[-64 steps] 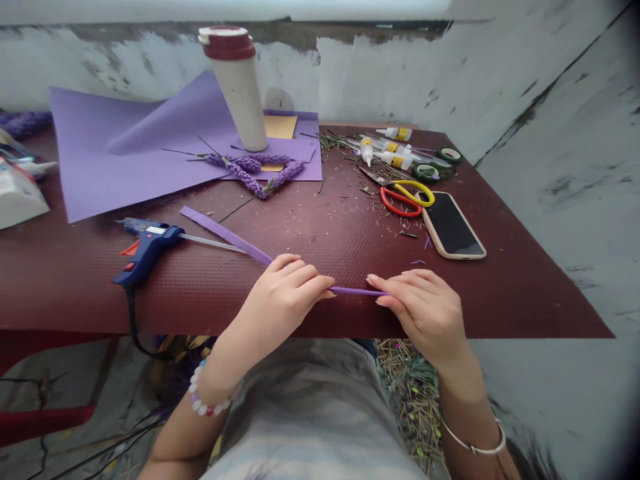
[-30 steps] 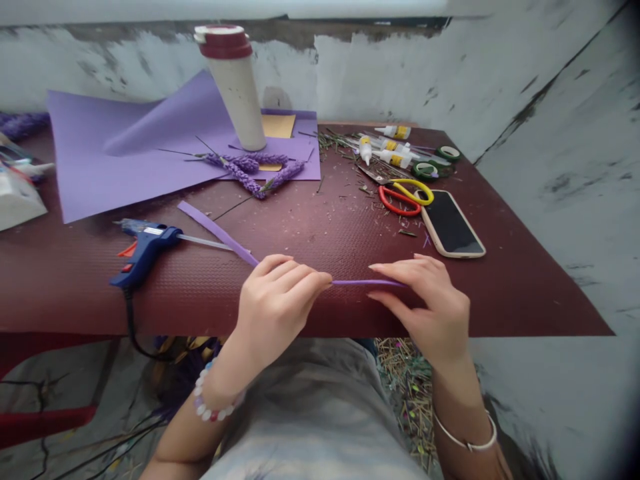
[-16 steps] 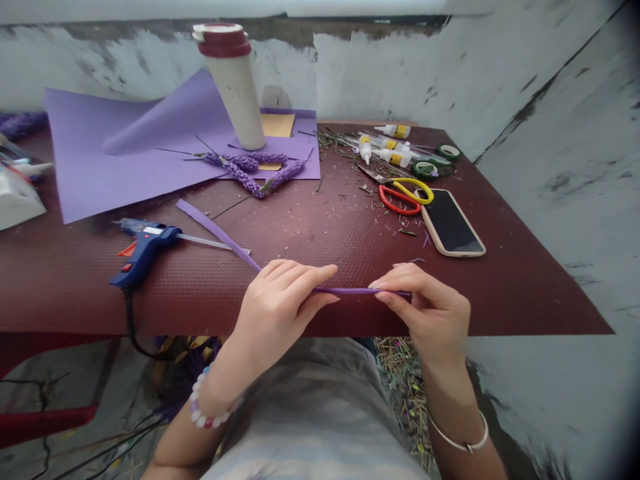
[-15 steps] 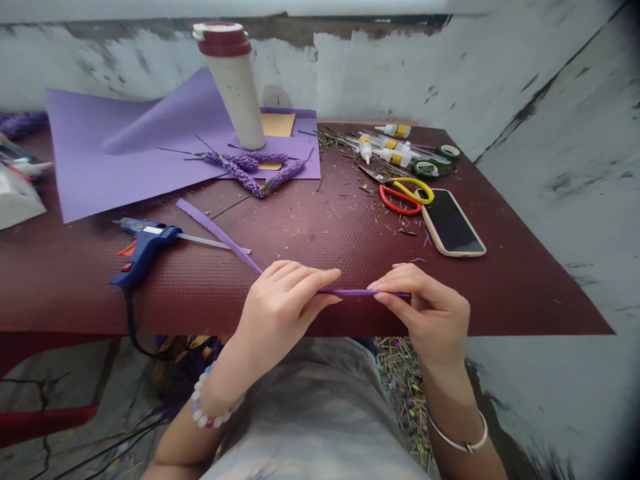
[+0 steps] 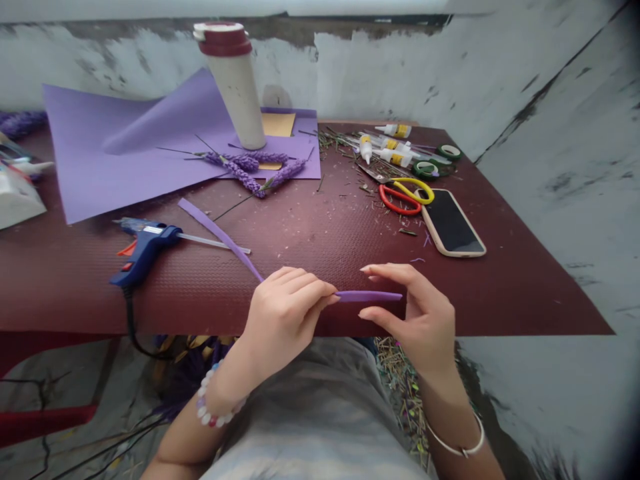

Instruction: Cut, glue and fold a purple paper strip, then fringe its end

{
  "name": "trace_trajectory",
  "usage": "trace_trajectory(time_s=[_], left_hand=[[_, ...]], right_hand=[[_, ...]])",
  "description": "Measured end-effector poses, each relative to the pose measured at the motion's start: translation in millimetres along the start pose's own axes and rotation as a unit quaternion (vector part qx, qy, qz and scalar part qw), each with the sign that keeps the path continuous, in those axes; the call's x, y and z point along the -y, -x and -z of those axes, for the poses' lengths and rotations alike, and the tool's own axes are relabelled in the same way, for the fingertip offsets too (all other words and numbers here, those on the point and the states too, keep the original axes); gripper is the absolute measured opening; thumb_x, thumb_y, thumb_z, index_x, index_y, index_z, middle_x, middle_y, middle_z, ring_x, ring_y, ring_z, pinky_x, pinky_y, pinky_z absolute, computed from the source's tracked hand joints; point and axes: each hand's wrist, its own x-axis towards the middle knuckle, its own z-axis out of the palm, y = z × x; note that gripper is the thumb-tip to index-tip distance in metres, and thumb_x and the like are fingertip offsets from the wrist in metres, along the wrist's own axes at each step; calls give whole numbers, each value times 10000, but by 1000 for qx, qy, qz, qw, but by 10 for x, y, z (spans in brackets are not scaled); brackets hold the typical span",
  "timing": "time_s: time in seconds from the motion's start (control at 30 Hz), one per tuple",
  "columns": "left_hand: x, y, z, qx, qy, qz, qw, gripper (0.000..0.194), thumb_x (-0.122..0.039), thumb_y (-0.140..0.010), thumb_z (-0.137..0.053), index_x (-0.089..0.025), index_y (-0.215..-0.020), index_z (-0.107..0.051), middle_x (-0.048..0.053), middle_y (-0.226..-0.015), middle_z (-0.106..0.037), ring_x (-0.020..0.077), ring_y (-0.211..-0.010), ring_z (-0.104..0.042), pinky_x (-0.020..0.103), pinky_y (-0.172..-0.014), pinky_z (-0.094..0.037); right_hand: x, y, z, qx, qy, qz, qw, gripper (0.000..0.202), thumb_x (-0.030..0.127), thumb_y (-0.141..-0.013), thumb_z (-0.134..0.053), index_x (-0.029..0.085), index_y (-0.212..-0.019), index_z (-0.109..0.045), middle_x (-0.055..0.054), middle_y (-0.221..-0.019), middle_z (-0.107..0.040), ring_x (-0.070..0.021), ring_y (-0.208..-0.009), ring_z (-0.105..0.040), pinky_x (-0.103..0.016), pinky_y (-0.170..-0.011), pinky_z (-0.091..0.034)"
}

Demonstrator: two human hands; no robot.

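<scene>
My left hand pinches a long, narrow purple strip between thumb and fingertips, just above the table's front edge. One end of the strip trails away to the upper left over the table. Its other end sticks out to the right of my left fingertips and looks folded or narrow. Around that right end, my right hand is open, thumb and fingers parted above and below the strip without gripping it. The strip's middle is hidden under my left hand.
A blue glue gun lies at left. Behind are purple sheets, lavender-like purple flower stems and a tall cup. Scissors, a phone, small glue bottles and green tape rolls lie at right.
My right thumb and fingers have let go of the strip and spread apart. My left fingers have closed to a pinch on it.
</scene>
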Motion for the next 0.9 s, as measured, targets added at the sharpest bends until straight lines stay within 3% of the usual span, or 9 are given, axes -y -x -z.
trace_trajectory(time_s=[0.07, 0.17, 0.3, 0.5, 0.73, 0.9], left_hand=[[-6, -2, 2, 6, 4, -1, 1000, 156, -108, -987, -616, -142, -847, -675, 13, -712, -669, 147, -656, -556, 305, -683, -426], [-19, -6, 8, 21, 14, -6, 1000, 173, -100, -991, -600, -145, -840, -672, 10, -712, -665, 147, -659, -553, 307, -683, -426], [-35, -7, 26, 32, 30, -15, 999, 152, -102, -992, -595, -143, -874, -683, 14, -753, -697, 148, -680, -576, 308, -708, -447], [-66, -17, 8, 22, 5, -20, 1000, 75, -195, -999, -646, -138, -997, -695, 34, -878, -753, 165, -772, -655, 310, -737, -479], [-86, -11, 57, 44, 19, -45, 998, 98, -95, -982, -624, -143, -923, -686, 9, -792, -710, 143, -702, -595, 307, -716, -453], [-80, -1, 64, 44, 16, -49, 998, 123, -72, -979, -601, -146, -920, -679, 9, -790, -709, 144, -700, -593, 311, -713, -450]], right_hand=[[6, 0, 5, 13, -5, -3, 1000, 459, 299, -783, -900, 289, -1208, -726, -27, -1127, -770, -232, -1030, -693, -387, -942, -535], [37, -2, -1, 24, -15, 2, 1000, 244, 280, -831, -863, 275, -1056, -767, -9, -992, -789, -215, -939, -706, -398, -969, -517], [67, 2, -26, 35, -51, -47, 997, 75, 238, -858, -834, 259, -897, -774, 11, -829, -760, -179, -769, -680, -330, -734, -526], [92, 28, -69, 14, -64, -70, 995, 84, 209, -839, -847, 252, -827, -775, 32, -745, -722, -146, -683, -635, -298, -628, -472], [163, 5, -99, 7, -48, 25, 999, 140, 169, -868, -811, 221, -771, -726, 33, -700, -719, -149, -659, -595, -370, -738, -446], [162, -13, -99, 8, -23, 55, 998, 164, 176, -883, -795, 210, -750, -706, 32, -674, -702, -146, -617, -583, -399, -755, -422]])
